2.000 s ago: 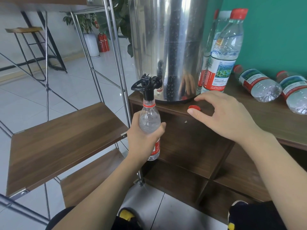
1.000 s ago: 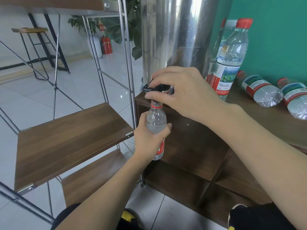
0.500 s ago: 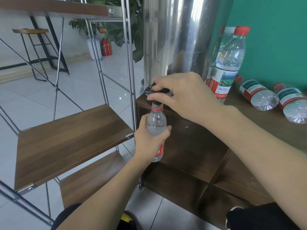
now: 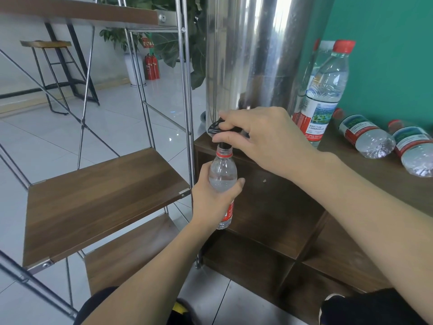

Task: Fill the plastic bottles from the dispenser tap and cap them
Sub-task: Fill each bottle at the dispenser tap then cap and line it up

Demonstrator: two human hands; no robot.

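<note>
Tiled floor (image 4: 131, 127), green wall (image 4: 386, 55), a wooden cabinet (image 4: 375, 170) carrying the steel dispenser (image 4: 253, 55), one capped bottle (image 4: 323, 95) upright, two more lying flat. Left hand (image 4: 210, 202) wraps the open bottle (image 4: 222, 177), its mouth right under the black tap (image 4: 219, 130). Right hand (image 4: 262, 139) pinches the tap lever from above.

Hands: 2, left (image 4: 212, 198) and right (image 4: 262, 137)
Bottles: 5; 1 held (image 4: 222, 174), 2 upright (image 4: 324, 90) (image 4: 310, 66), 2 lying (image 4: 365, 137) (image 4: 414, 148)
Dispensers: 1 (image 4: 253, 55)
Taps: 1 (image 4: 216, 129)
Fire extinguishers: 2 (image 4: 150, 66)
Stools: 1 (image 4: 46, 44)
</note>
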